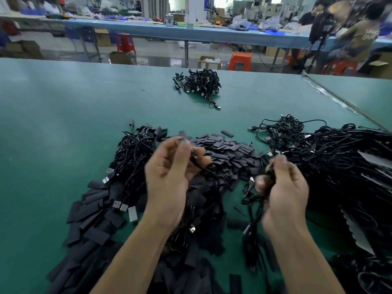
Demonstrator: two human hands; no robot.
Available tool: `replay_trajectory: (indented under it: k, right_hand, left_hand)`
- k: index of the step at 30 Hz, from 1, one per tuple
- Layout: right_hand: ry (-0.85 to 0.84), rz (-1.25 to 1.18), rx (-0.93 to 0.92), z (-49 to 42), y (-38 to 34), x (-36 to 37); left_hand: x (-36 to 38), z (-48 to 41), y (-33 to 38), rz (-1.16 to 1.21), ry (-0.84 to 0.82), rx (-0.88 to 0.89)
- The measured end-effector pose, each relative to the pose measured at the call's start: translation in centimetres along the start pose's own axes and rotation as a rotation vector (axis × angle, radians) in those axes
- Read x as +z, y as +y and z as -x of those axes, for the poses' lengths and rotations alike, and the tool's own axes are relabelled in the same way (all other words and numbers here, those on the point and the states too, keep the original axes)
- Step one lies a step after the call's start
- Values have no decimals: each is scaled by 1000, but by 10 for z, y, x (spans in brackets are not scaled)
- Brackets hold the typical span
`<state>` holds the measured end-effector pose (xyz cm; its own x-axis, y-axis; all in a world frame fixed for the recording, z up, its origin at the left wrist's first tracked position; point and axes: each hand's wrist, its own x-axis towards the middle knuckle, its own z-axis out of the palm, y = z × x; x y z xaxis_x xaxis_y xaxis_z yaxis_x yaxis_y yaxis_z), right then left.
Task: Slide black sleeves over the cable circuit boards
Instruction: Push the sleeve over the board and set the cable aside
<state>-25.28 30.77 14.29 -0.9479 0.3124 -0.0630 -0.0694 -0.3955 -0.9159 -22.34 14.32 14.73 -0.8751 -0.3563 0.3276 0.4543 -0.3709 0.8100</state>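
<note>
A wide heap of flat black sleeves (229, 153) spreads over the green table (63, 124), from centre to the near left. My left hand (169, 177) is raised above the heap and pinches the end of a thin black cable (198, 162) between thumb and fingers; a small sleeve seems to sit at its fingertips, blurred. My right hand (282, 187) is curled round a bunch of black cables (252, 198) that hang down from it. A USB plug (251, 181) dangles just left of that hand.
A big tangle of black cables (331, 166) lies at the right, another cable bundle (131, 158) with USB plugs at the left, and a smaller pile (201, 83) far across the table. People sit at a bench (350, 35) at back right.
</note>
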Motion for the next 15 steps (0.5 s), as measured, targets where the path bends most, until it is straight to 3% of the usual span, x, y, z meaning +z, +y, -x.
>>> replay_trajectory:
  k: [2, 4, 6, 9, 11, 15]
  right_hand:
    - [120, 174, -26, -9, 2, -7]
    - [125, 436, -121, -15, 6, -14]
    - [53, 771, -272, -14, 10, -17]
    - [13, 1414, -429, -7, 18, -17]
    - [-54, 1619, -429, -4, 20, -11]
    - [-248, 1611, -404, -6, 20, -1]
  left_hand:
    - [5, -7, 23, -10, 60, 221]
    - [1, -14, 48, -65, 140, 407]
    - [-8, -20, 66, -236, 216, 449]
    - [-11, -23, 70, -506, 170, 461]
    - [-9, -21, 54, -611, 78, 337]
    - [-28, -13, 8, -812, -109, -25]
